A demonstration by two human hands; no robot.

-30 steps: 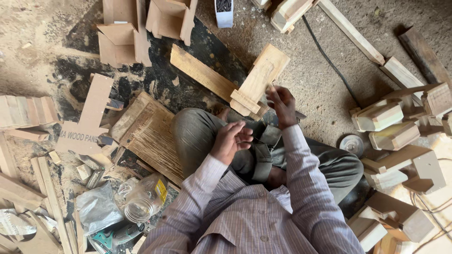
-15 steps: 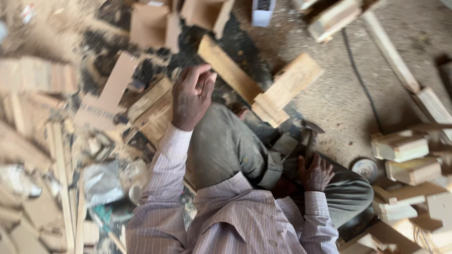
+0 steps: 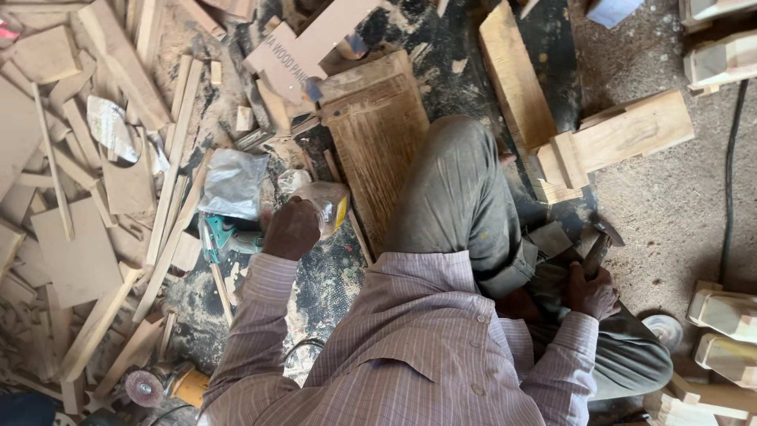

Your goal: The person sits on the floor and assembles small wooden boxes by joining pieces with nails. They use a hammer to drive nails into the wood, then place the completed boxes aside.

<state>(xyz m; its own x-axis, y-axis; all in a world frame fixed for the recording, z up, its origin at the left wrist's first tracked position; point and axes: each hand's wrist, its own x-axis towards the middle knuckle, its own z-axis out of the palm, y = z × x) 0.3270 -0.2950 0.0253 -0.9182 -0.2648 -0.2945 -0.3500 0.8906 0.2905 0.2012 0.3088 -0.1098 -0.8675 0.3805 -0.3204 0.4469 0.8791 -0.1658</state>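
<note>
You sit on a sawdust-covered floor (image 3: 670, 205) among wood scraps. Your left hand (image 3: 290, 230) reaches down onto a clear plastic bag (image 3: 323, 203) beside a wooden board (image 3: 378, 142), its fingers curled over the bag. Your right hand (image 3: 591, 290) grips a hammer (image 3: 597, 248) by your leg, fingers clenched around the handle.

Two hands showed: the left hand (image 3: 290, 229) on a clear plastic bag (image 3: 325, 203), the right hand (image 3: 593, 290) gripping one hammer (image 3: 599, 246). One flat wooden panel (image 3: 378, 138), one long plank (image 3: 516, 75) and one notched block (image 3: 623, 138) lay on the floor. There was one crumpled grey bag (image 3: 233, 183), one teal-handled tool (image 3: 229, 237) and one roll of tape (image 3: 664, 331); the offcuts at left were too many to count.
</note>
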